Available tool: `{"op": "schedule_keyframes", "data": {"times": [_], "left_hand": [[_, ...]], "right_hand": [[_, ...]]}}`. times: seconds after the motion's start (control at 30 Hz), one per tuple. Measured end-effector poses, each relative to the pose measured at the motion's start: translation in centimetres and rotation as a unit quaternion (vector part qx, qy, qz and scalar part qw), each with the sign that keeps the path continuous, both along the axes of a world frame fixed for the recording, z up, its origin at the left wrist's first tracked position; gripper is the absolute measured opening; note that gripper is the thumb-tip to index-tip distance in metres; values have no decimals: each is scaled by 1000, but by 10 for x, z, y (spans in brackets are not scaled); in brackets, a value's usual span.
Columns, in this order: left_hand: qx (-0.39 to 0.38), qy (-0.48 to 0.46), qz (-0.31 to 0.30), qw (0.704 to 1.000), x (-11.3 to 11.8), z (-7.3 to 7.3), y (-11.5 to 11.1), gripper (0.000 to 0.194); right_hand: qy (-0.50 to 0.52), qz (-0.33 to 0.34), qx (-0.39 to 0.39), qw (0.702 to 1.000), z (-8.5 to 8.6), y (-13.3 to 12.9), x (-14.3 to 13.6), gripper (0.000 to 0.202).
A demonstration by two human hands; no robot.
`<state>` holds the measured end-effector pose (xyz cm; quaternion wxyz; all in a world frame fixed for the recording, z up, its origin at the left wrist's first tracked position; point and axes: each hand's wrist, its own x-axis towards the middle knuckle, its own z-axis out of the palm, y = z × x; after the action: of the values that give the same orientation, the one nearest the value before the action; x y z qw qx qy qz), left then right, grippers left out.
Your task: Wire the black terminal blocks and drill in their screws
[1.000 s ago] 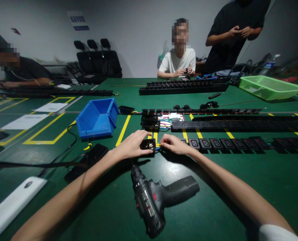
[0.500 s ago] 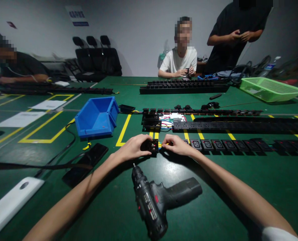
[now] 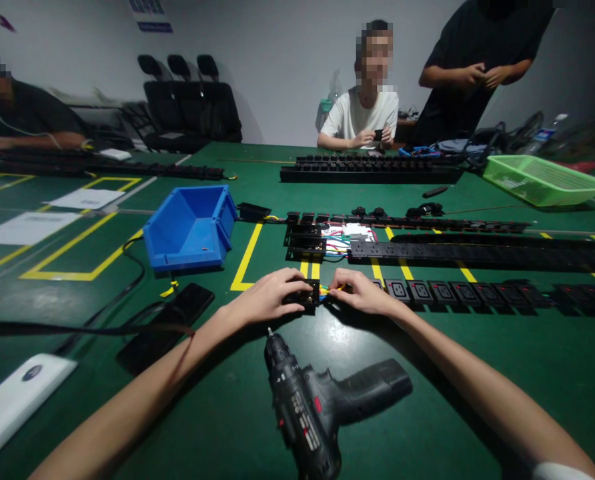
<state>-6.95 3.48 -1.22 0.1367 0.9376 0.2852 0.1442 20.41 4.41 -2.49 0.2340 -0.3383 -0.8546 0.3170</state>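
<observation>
My left hand point(image 3: 272, 297) grips a small black box-like part point(image 3: 313, 293), its fingers over the top and the thumb at the near side. Yellow and blue wires point(image 3: 324, 292) come out of the part's right side. Just right of it, my right hand point(image 3: 357, 291) pinches these wires between thumb and fingertips. A row of black socket modules point(image 3: 420, 292) runs off to the right behind my right hand. Nearer to me, a black cordless drill point(image 3: 307, 407) lies on the green table, its bit pointing away.
A blue bin point(image 3: 187, 230) and a black phone-like slab point(image 3: 195, 303) lie left. Long black socket strips point(image 3: 477, 257) lie beyond my hands. A green basket point(image 3: 542, 183) is far right. Several people are around the table.
My left fingers have moved from the part's left edge onto its top. My right hand stays at the wires. The whole view has shifted slightly.
</observation>
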Motion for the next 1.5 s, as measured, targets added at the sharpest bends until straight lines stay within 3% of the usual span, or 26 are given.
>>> {"op": "schedule_keyframes", "data": {"times": [0.53,0.73,0.93,1.1,1.37,1.5], "left_hand": [[19,5,-1,1000,5,-3,-1,33],[25,47,-6,999,10,5,7,31],[23,43,-11,999,9,4,9,32],[19,35,-14,999,7,1,9,32],[-1,19,-14,1000,6,-1,10,32],[-16,4,-12,1000,6,0,9,33]], "right_hand": [[25,-20,1,999,-3,-2,-2,7],[20,-40,-5,999,-4,-1,-3,10],[-27,-66,7,997,-4,-2,-5,16],[-47,-50,13,998,-8,-2,-5,18],[-98,-13,174,980,-16,-6,-4,20],[-107,-2,208,972,-20,-7,-3,22]]}}
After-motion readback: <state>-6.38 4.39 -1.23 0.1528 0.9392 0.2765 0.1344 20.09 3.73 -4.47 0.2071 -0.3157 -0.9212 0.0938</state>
